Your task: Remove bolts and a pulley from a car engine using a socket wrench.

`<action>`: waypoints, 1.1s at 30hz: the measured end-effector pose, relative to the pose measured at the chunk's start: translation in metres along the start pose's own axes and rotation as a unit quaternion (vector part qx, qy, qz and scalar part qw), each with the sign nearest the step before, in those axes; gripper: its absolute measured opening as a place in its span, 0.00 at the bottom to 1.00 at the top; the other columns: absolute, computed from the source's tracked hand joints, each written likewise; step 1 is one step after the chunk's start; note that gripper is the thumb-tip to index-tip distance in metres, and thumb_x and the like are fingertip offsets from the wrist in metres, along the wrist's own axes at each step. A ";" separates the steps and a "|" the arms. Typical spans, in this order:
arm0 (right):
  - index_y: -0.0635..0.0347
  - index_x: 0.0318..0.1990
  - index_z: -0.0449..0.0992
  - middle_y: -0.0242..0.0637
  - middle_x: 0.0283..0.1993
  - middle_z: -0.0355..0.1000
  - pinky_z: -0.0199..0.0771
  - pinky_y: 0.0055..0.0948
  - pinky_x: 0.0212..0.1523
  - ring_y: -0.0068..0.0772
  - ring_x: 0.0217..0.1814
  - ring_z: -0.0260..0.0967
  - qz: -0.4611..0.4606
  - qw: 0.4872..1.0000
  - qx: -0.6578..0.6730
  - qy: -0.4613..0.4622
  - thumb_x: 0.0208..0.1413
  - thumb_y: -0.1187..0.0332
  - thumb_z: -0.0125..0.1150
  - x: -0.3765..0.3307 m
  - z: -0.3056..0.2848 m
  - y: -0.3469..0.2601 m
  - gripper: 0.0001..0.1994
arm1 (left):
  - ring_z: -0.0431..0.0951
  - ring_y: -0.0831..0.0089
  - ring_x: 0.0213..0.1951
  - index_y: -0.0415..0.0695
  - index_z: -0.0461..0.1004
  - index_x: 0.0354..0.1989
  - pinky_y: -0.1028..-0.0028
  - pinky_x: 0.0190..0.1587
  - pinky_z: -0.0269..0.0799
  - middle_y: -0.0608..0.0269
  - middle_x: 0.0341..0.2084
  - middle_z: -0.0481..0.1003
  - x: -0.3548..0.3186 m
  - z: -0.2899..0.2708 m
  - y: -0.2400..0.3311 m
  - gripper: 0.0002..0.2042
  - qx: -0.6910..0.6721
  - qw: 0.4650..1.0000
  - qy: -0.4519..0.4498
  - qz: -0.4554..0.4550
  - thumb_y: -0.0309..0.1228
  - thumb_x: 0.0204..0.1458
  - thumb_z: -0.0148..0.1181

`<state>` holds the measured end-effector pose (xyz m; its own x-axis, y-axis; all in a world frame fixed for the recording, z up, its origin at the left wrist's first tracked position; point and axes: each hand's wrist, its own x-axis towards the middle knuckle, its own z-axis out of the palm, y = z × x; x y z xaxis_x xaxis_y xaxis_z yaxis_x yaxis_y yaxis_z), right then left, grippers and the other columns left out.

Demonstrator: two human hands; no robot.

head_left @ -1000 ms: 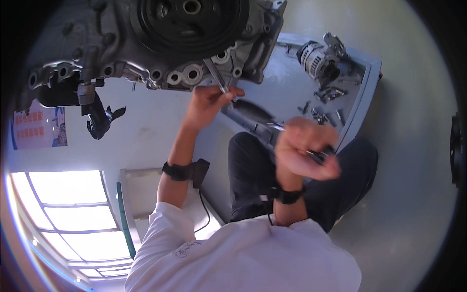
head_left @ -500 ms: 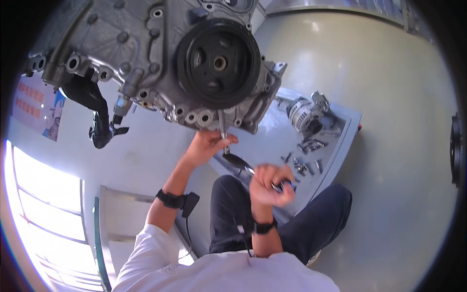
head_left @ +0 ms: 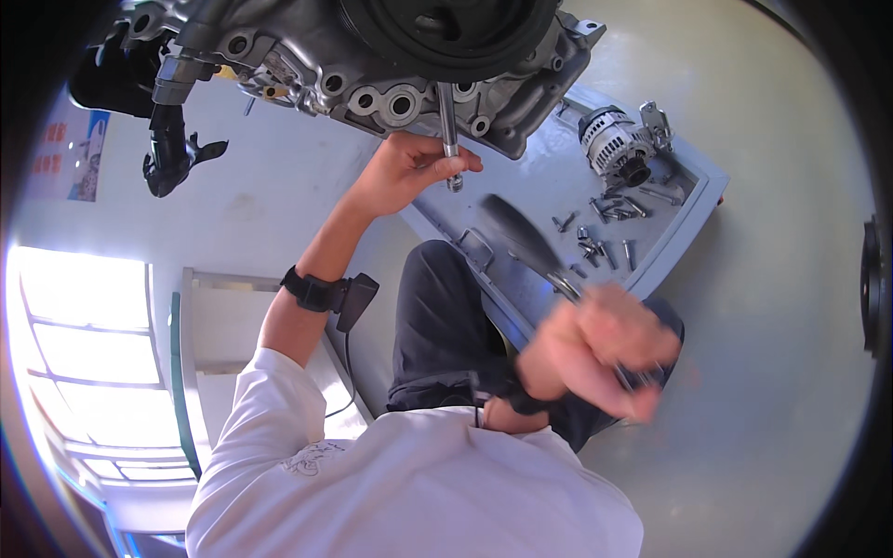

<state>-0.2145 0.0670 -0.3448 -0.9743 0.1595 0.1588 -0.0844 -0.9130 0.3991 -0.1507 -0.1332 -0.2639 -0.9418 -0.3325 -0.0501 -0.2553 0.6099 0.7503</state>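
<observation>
My left hand (head_left: 409,172) pinches a slim silver extension bar (head_left: 448,121) between thumb and fingers, just below the engine. The bar's upper part runs up in front of the engine block (head_left: 307,65), under the black crankshaft pulley (head_left: 456,42); its square lower end hangs free. My right hand (head_left: 600,349), smeared by motion, is closed around a tool that looks like a ratchet wrench (head_left: 521,237). Its black grip points up and left toward the bar but stands apart from it. Beyond my fist a bit of metal shows, blurred.
A grey tray-topped cart (head_left: 688,200) stands below the engine. On it lie an alternator (head_left: 614,144) and several loose bolts (head_left: 605,251). A black hose-like part (head_left: 169,153) hangs from the engine's left side. My knees (head_left: 433,288) are close to the cart's near edge.
My right hand has swung down and right, carrying the wrench away from the bar's end. My left hand stays on the bar. The whole view has shifted, with the engine now higher in it.
</observation>
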 end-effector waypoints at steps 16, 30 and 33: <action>0.56 0.20 0.56 0.26 0.09 0.46 0.36 0.22 0.12 0.18 0.08 0.38 0.070 0.996 -0.049 -0.015 0.46 0.55 0.51 -0.013 -0.031 0.007 0.16 | 0.75 0.73 0.37 0.34 0.75 0.34 0.75 0.40 0.70 0.56 0.33 0.77 0.002 0.001 0.002 0.09 0.024 1.000 -0.011 -0.013 0.29 0.53 0.54; 0.55 0.17 0.53 0.25 0.08 0.48 0.35 0.20 0.12 0.17 0.08 0.36 -0.019 1.000 -0.016 -0.006 0.46 0.54 0.50 -0.001 -0.017 -0.005 0.19 | 0.74 0.80 0.35 0.35 0.76 0.37 0.78 0.37 0.70 0.60 0.33 0.77 -0.002 -0.006 0.001 0.10 0.009 1.000 0.011 -0.006 0.30 0.52 0.55; 0.56 0.17 0.55 0.26 0.08 0.47 0.37 0.20 0.13 0.19 0.08 0.38 0.096 0.993 -0.061 0.032 0.44 0.57 0.49 -0.022 -0.031 0.028 0.16 | 0.75 0.64 0.42 0.31 0.72 0.33 0.69 0.46 0.70 0.49 0.36 0.75 0.001 0.002 0.007 0.08 0.022 0.999 -0.024 -0.040 0.26 0.52 0.53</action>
<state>-0.2014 0.0265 -0.3655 -0.9858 -0.0426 0.1627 0.0836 -0.9636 0.2540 -0.1543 -0.1280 -0.2600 -0.9273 -0.3467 -0.1412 -0.3382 0.6142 0.7130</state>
